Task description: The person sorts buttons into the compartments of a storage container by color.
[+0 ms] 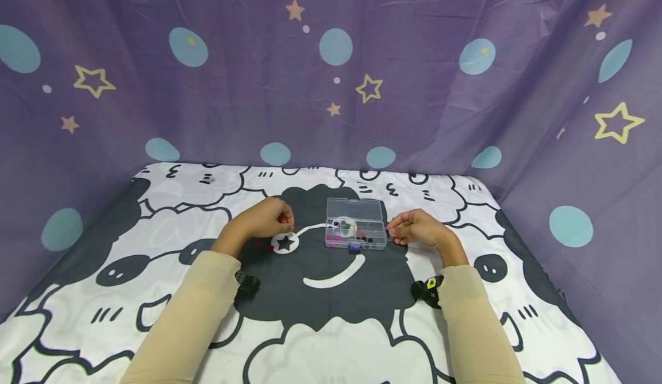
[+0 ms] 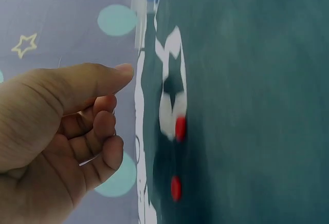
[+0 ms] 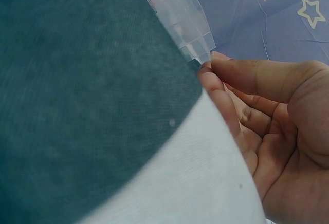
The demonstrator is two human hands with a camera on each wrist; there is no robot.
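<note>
A clear plastic compartment box [image 1: 330,244] lies on the dark part of the cloth, its lid [image 1: 354,209] raised at the back. Small blue, pink, red and black pieces are inside. My right hand [image 1: 420,230] is at the box's right side, and its thumb and forefinger pinch the corner, also seen in the right wrist view. To the left of the box my left hand [image 1: 265,217] hovers over the cloth. Its fingers curl loosely, the thumb stands apart, and nothing shows between them. Below it lie two small red pieces, one [image 2: 180,129] nearer, the other [image 2: 176,188] farther from the box.
A sheep-printed cloth [image 1: 320,349] covers the table; its white circle with a star [image 1: 276,245] lies under my left hand. A blue piece [image 1: 354,248] is at the box's front edge. A purple curtain [image 1: 414,119] surrounds the back and sides.
</note>
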